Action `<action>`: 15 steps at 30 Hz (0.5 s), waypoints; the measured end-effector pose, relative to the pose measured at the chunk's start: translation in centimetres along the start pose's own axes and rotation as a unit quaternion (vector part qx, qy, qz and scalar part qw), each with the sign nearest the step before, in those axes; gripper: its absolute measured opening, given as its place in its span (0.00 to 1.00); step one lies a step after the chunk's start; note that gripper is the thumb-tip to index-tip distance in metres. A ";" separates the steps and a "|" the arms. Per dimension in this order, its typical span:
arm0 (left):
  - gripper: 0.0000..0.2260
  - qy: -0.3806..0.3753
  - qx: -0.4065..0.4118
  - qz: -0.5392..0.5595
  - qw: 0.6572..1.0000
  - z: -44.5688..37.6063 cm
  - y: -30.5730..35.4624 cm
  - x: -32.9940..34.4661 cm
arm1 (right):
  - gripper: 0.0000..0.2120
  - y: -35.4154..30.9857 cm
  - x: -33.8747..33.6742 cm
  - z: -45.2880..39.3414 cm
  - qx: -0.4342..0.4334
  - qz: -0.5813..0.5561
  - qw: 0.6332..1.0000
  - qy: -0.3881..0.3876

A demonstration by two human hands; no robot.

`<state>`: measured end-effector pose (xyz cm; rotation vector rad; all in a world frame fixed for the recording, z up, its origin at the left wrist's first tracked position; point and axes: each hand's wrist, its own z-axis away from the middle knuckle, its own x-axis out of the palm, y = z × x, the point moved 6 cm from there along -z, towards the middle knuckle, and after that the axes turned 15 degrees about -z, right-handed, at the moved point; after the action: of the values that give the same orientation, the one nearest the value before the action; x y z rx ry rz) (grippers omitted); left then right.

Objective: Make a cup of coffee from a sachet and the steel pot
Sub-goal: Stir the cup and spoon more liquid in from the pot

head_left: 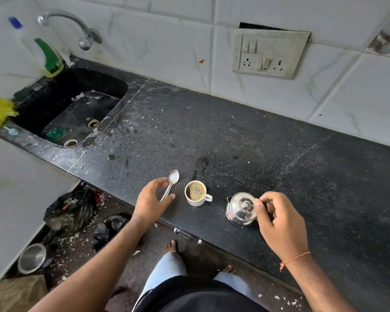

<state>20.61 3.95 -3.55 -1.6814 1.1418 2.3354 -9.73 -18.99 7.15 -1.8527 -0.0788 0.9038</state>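
A white cup (197, 202) holding frothy brown coffee (196, 191) stands on the black counter (234, 136) near its front edge. Left of the cup lies a steel spoon (172, 180), bowl pointing away from me. My left hand (150, 202) rests around the spoon's handle, fingers and thumb apart; the handle's end runs between them. Right of the cup stands the lidded steel pot (240, 210). My right hand (279, 219) is at the pot's right side, fingers curled and thumb against the lid's rim. The pot's handle is hidden under that hand. No sachet is in view.
A wet ring (200, 167) marks the counter behind the cup. A black sink (77, 109) with a tap (83, 34) and a small cup lies far left, bottles beside it. A switch panel (268, 54) is on the tiled wall. Black bags and a steel bowl (32, 257) are on the floor.
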 end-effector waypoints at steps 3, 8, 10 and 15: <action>0.19 -0.002 -0.031 0.019 0.999 -0.3 -1.9 -1.1 | 0.06 -3.9 3.0 0.9 -0.033 -0.046 0.998 -0.015; 0.14 -0.044 -0.027 0.011 0.999 -2.6 -4.4 -2.2 | 0.03 -6.8 11.8 2.4 -0.039 -0.066 0.994 -0.084; 0.15 -0.087 -0.014 -0.004 0.996 -3.8 -4.9 -2.2 | 0.05 -6.9 15.9 3.0 -0.005 -0.048 0.993 -0.106; 0.19 -0.199 0.045 -0.031 0.978 -5.6 -4.2 -1.4 | 0.07 -6.3 23.3 3.1 0.120 -0.001 0.983 -0.140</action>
<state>27.52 4.26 -5.44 -1.1283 1.0751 2.3902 7.13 -3.44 -1.06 -1.4943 -0.1388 1.1190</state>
